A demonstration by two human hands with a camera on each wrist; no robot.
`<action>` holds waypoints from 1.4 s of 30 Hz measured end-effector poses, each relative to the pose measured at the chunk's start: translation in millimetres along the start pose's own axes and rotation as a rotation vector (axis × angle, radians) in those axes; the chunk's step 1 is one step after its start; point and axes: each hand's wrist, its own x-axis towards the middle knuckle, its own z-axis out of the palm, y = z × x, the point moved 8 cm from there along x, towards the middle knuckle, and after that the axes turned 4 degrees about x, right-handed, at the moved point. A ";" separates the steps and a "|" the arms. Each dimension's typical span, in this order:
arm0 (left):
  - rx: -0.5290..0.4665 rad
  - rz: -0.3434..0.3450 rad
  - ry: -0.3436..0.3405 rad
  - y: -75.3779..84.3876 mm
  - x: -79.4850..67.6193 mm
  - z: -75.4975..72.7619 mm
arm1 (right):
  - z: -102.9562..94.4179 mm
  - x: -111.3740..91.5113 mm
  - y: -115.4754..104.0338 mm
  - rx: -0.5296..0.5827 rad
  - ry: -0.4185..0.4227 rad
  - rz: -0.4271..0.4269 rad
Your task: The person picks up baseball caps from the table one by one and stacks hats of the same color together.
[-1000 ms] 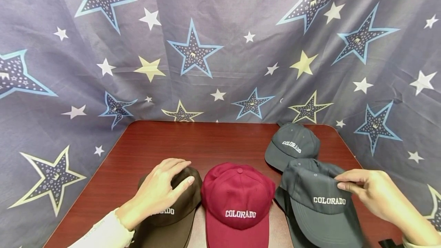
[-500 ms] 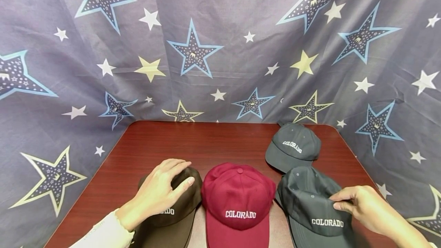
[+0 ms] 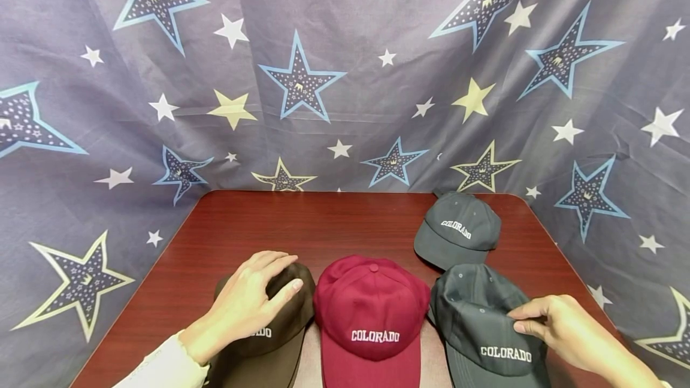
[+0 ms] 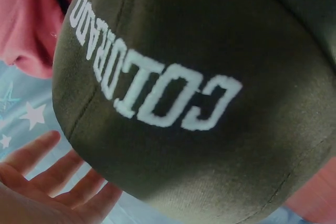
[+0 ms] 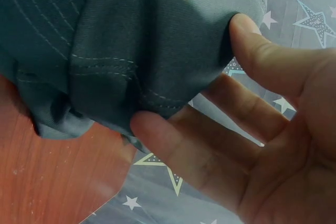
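My left hand (image 3: 245,301) lies over the brown cap (image 3: 275,349) at the front left, fingers loosely extended along its crown. In the left wrist view those fingers (image 4: 79,182) show beside the brown crown with white COLORADO lettering. The red cap (image 3: 372,304) stands in the middle. At the front right, my right hand (image 3: 566,328) pinches the crown of a dark grey cap (image 3: 480,328) between thumb and fingers, and the fabric dents there. The right wrist view shows the thumb (image 5: 247,30) against the crown, fingers near its lower edge.
Another dark grey cap (image 3: 458,229) sits at the back right of the reddish-brown table (image 3: 312,226), just behind the held cap. A grey curtain with stars (image 3: 345,106) hangs behind and at both sides of the table.
The right hand has brought the dark grey cap down and slightly left, over another grey cap seen beneath it earlier. The left hand, brown cap and red cap have stayed in place.
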 end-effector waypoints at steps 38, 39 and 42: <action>0.014 -0.008 -0.032 -9.1 -13.5 -2.6 | -41.9 62.5 -8.1 -0.139 0.005 0.233; 0.016 -0.009 -0.031 -9.4 -13.8 -3.0 | -43.0 66.5 -6.7 -0.145 0.010 0.241; 0.019 -0.008 -0.027 -10.1 -14.8 -4.5 | -46.3 78.2 -2.1 -0.157 0.027 0.253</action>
